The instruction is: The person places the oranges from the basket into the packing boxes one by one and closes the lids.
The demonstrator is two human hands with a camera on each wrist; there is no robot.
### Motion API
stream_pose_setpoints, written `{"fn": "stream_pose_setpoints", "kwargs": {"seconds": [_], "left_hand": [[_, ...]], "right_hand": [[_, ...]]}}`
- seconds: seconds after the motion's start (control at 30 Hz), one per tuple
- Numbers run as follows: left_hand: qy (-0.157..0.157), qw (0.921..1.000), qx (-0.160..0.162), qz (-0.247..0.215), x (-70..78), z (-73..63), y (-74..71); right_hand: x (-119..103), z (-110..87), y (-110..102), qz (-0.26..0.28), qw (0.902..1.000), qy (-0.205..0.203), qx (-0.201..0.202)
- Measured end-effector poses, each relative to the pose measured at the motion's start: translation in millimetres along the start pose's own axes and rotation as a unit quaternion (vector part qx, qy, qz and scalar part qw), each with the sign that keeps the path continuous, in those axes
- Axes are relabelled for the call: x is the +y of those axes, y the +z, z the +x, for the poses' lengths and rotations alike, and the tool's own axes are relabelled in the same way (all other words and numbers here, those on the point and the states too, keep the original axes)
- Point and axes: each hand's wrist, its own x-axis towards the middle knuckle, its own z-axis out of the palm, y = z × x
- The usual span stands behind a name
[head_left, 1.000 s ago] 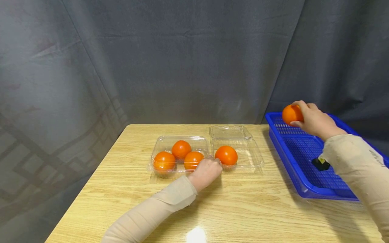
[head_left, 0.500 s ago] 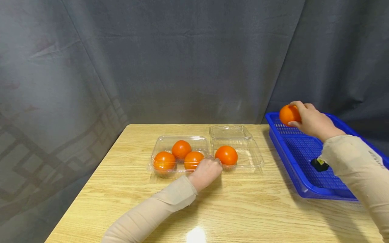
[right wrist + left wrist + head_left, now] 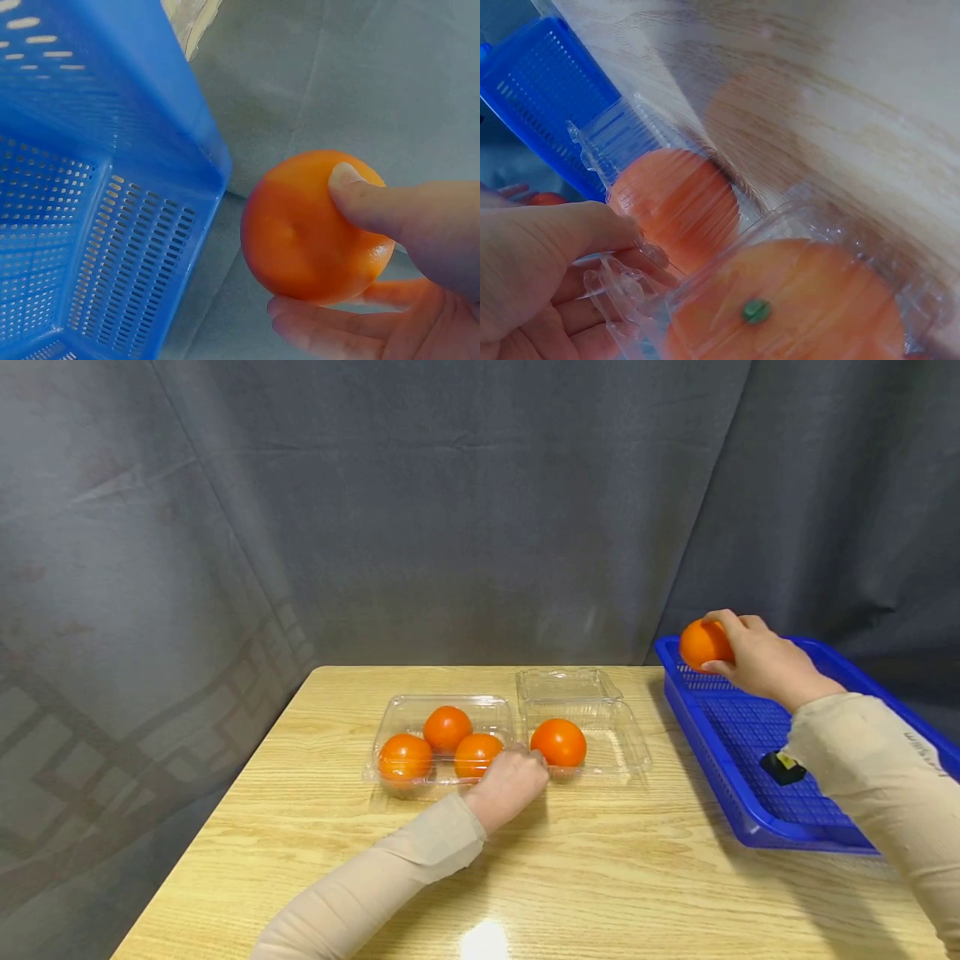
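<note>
My right hand (image 3: 776, 662) grips an orange (image 3: 705, 645) between thumb and fingers, held up over the far left end of the blue plastic basket (image 3: 711, 768). In the right wrist view that orange (image 3: 311, 232) appears beside the basket's corner. With thumb and fingers, my left hand (image 3: 510, 785) pinches the near edge of an open clear plastic clamshell container (image 3: 618, 747), which holds one orange (image 3: 558, 743). Left of it is another clear clamshell (image 3: 390, 714) with three oranges; one of them, the right-hand orange (image 3: 477, 756), lies partly behind my left hand.
A small black object with a yellow patch (image 3: 782, 768) lies in the basket, against its floor. The open container's lid (image 3: 566, 683) lies folded back on the wooden table (image 3: 600, 868). A grey curtain (image 3: 465, 527) hangs behind the table.
My right hand has moved slightly left with the orange in its grip, over the basket's far left end. The left hand and both containers have stayed put.
</note>
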Motion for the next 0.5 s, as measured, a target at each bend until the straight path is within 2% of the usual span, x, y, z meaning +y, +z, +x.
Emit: {"fn": "stream_pose_setpoints", "kwargs": {"seconds": [0.5], "left_hand": [[0.000,1.0000,-0.003,0.000,-0.2,-0.2,1.5]], "right_hand": [[-10.5,-0.4,0.4,-0.014,0.9996,-0.025,0.008]]}}
